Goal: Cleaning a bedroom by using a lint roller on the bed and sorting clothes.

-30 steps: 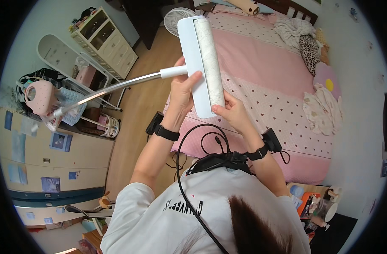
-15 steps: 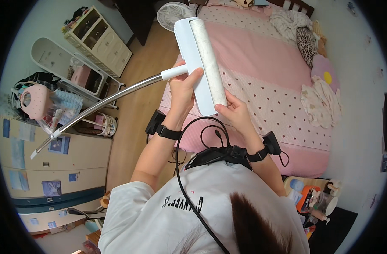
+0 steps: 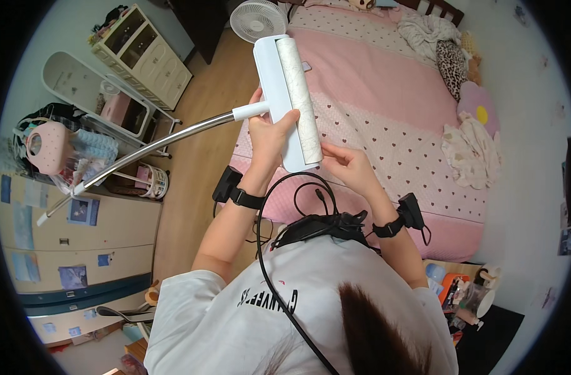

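A long-handled lint roller (image 3: 301, 103) with a white cover and a pale paper roll is held up over the bed's near left part. My left hand (image 3: 270, 131) wraps around the cover beside the handle joint, its thumb lying across the front. From there the metal pole (image 3: 166, 142) slants down to the left. My right hand (image 3: 351, 167) is at the roll's lower end, thumb and index finger bent together beside the paper's edge. Whether a bit of paper is between those fingertips is too small to tell.
A bed (image 3: 373, 81) with a pink heart-patterned cover lies ahead. A white fan (image 3: 258, 20) stands beyond the roller. At left are a mirror (image 3: 73, 81), a cabinet (image 3: 151, 59) and a pink basket (image 3: 48, 148). A black cable (image 3: 261, 250) loops before my chest.
The lint roller has shifted slightly left and nearer, and its paper roll has turned a little. My right thumb has come off the roll's face to its edge. My left hand keeps its grip.
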`<act>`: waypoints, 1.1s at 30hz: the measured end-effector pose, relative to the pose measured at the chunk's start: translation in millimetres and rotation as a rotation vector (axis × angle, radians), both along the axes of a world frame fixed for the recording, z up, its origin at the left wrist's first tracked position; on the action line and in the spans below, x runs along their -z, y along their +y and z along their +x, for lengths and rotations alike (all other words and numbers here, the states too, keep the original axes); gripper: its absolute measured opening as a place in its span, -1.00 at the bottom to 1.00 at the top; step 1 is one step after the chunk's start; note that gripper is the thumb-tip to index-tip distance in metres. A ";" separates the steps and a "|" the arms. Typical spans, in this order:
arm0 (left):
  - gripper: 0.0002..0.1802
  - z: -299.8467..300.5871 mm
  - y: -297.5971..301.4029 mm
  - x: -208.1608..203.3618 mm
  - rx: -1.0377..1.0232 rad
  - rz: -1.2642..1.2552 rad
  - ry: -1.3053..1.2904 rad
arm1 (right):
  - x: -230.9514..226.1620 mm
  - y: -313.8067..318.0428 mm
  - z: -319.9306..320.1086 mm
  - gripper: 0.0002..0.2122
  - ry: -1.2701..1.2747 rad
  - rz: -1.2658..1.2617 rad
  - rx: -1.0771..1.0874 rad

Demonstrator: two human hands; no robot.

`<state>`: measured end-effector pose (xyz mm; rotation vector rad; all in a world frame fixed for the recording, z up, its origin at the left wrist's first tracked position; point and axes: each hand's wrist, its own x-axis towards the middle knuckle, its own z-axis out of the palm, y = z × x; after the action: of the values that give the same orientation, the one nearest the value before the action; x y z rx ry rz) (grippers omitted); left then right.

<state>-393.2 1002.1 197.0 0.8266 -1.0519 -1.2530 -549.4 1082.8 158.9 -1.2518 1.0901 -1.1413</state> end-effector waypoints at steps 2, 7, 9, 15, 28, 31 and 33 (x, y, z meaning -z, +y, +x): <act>-0.13 -2.6 2.2 -5.2 0.005 0.040 -0.017 | -2.8 3.5 3.5 -0.61 0.128 -0.028 0.022; -0.13 -7.4 2.0 1.0 -0.054 -0.004 -0.065 | -25.9 5.4 20.6 -0.65 0.444 -0.113 0.168; -0.13 -10.1 2.1 2.2 -0.078 -0.039 -0.084 | -27.4 4.4 20.0 -0.66 0.500 -0.119 0.175; -0.17 -12.1 4.4 4.3 -0.109 -0.088 -0.151 | -32.3 3.5 16.0 -0.71 0.561 -0.052 0.135; -0.21 -14.2 -4.0 14.0 -0.133 -0.011 -0.174 | -12.1 6.0 9.1 -0.82 0.709 -0.135 0.287; -0.22 -16.1 -2.6 12.2 -0.144 -0.011 -0.168 | -12.9 5.8 7.5 -0.84 0.722 -0.138 0.300; -0.23 -17.7 -0.8 8.8 -0.142 -0.008 -0.176 | -6.1 3.3 5.2 -0.86 0.617 -0.118 0.306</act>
<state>-410.9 1001.3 188.2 1.0020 -1.1165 -1.0709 -544.1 1086.0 165.0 -1.6253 1.7385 -1.0771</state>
